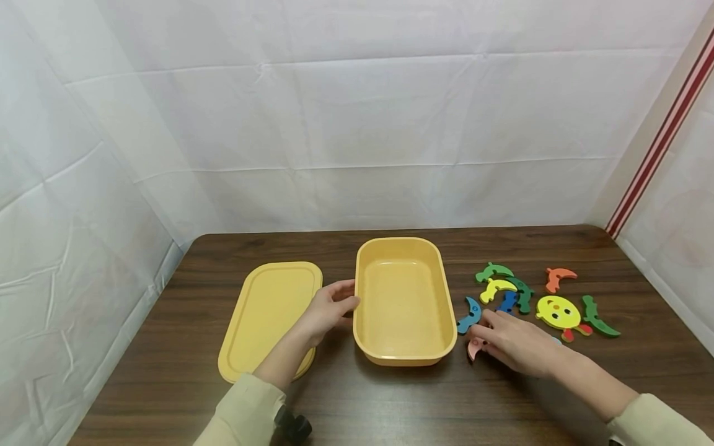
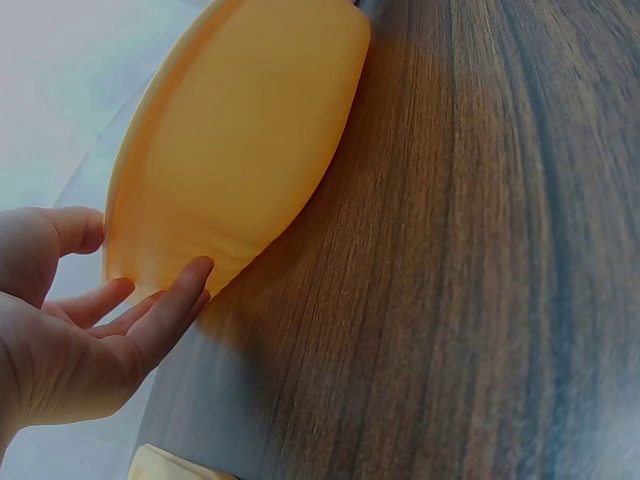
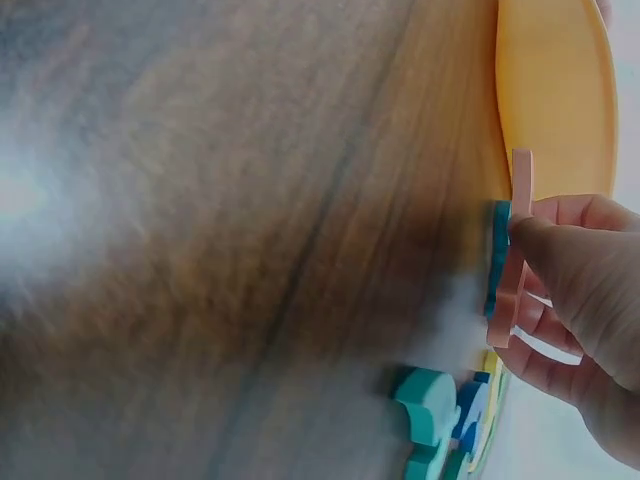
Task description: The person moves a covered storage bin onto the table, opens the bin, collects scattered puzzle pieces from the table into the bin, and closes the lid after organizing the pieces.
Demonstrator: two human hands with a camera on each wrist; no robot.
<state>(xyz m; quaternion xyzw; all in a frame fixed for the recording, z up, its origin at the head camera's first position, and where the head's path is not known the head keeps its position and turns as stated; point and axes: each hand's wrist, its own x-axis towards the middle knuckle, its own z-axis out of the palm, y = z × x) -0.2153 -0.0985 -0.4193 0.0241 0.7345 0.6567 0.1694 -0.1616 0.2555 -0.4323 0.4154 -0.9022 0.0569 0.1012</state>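
A deep yellow plastic box stands on the table. My left hand touches its left side, thumb close to the rim and fingers fairly straight along the outer wall. To the right of the box, my right hand pinches a pink crescent-shaped puzzle piece between thumb and fingers, lifted off the wood in the right wrist view. A blue crescent piece lies just beyond that hand. Part of a light-blue piece shows behind the right hand, mostly hidden by it.
Several puzzle pieces lie at the right: a yellow smiling head, an orange piece, a green piece, a yellow piece and a dark blue piece. A flat yellow lid lies left of the box, under the left forearm.
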